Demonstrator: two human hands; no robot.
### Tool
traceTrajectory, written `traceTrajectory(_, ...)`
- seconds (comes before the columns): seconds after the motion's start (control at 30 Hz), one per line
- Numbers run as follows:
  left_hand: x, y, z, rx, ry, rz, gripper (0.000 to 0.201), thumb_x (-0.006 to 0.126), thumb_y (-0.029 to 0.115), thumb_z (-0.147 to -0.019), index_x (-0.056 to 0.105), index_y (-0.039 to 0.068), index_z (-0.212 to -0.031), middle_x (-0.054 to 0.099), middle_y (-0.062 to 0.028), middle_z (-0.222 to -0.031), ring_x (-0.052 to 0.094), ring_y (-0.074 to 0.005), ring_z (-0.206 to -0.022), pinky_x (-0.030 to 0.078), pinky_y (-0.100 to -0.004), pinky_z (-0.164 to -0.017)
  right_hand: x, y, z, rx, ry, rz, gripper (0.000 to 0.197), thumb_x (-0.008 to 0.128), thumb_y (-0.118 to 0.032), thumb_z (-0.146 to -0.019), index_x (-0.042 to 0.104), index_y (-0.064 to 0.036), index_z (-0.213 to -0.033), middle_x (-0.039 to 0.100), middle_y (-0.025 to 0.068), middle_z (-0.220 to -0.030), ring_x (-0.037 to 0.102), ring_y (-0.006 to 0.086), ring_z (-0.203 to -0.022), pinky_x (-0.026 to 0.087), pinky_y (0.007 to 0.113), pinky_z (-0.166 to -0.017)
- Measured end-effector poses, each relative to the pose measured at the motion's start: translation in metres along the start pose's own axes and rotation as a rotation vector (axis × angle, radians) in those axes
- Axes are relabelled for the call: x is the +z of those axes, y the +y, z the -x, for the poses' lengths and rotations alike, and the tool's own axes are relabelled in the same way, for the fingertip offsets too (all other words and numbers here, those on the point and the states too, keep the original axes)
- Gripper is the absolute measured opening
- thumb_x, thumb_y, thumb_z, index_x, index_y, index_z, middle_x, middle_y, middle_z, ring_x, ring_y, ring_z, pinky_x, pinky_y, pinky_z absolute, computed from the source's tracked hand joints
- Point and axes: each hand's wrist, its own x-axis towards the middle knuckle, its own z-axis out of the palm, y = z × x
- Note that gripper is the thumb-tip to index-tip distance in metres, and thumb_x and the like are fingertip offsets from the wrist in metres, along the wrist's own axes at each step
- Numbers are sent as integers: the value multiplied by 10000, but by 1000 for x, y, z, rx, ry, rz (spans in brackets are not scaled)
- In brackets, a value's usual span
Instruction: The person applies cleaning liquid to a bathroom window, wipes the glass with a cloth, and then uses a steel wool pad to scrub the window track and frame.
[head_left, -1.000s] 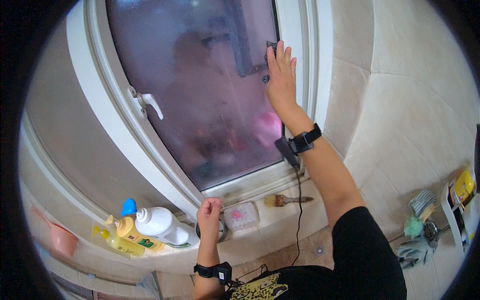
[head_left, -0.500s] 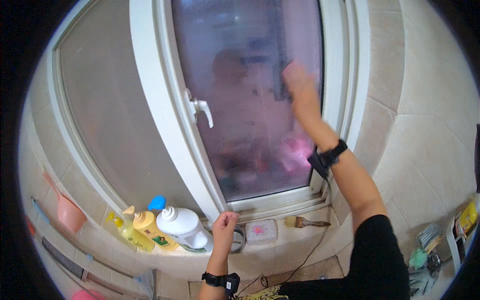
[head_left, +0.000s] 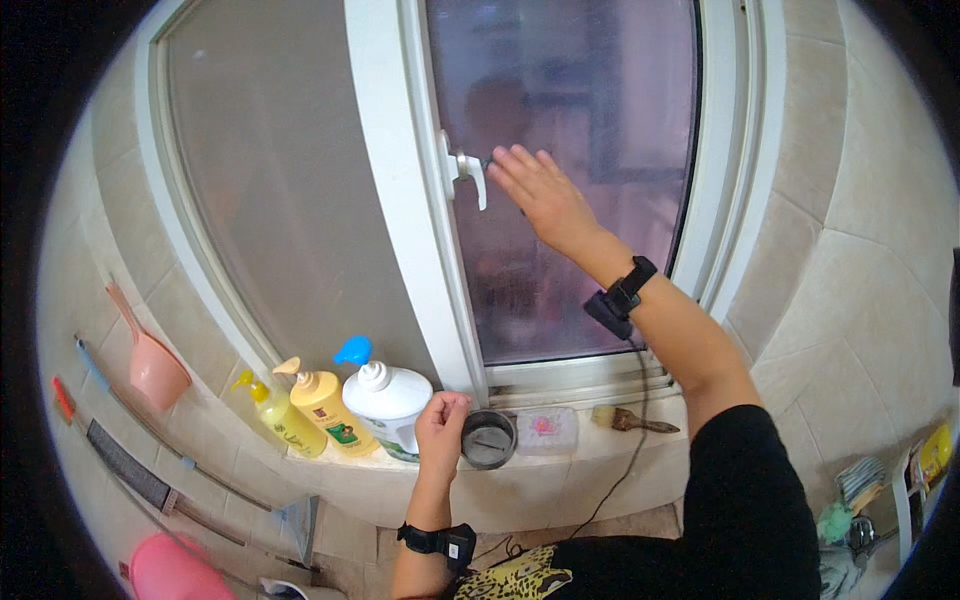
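Note:
My right hand [head_left: 545, 200] is raised to the window glass [head_left: 560, 290], palm toward the pane and fingers stretched out. Its fingertips are just right of the white window handle [head_left: 474, 175]. A small dark patch shows at the fingertips; I cannot tell whether it is a thing under the hand or a reflection. Low over the ledge, my left hand [head_left: 440, 432] is loosely closed, with nothing showing in it. It is between a white pump bottle [head_left: 388, 400] with a blue top and a round dark grey bowl [head_left: 490, 455].
Along the tiled ledge stand yellow pump bottles [head_left: 325, 408], a pale soap box [head_left: 548, 431] and a brush [head_left: 630, 420]. A pink dipper [head_left: 158, 370] hangs left. Below it are long-handled tools and a pink basin [head_left: 180, 570]. A cable trails from my right wristband.
My right hand has swept left and slightly down across the glass toward the handle. The view has shifted, bringing the bowl into fuller sight. My left hand stays closed above the ledge.

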Motion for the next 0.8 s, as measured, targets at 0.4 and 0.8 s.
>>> traceTrajectory(0.4, -29, 25, 23, 44, 99, -29, 106, 580, 141, -891, 599, 47, -845, 558, 22, -761, 478, -58, -701, 375, -197, -637, -27, 50, -45, 85, 78, 134, 514, 503, -3, -783, 443, -52, -1291, 369, 131, -1402, 347, 287, -1300, 258, 456, -1087)
traceTrajectory(0.8, -31, 28, 28, 69, 108, -38, 102, 575, 128, -892, 600, 37, -854, 549, 26, -757, 474, -56, -711, 379, -194, -654, -61, 89, -105, 32, 64, 258, 500, 460, 6, -811, 442, -55, -1306, 357, 87, -1429, 327, 302, -1315, 259, 452, -1083)
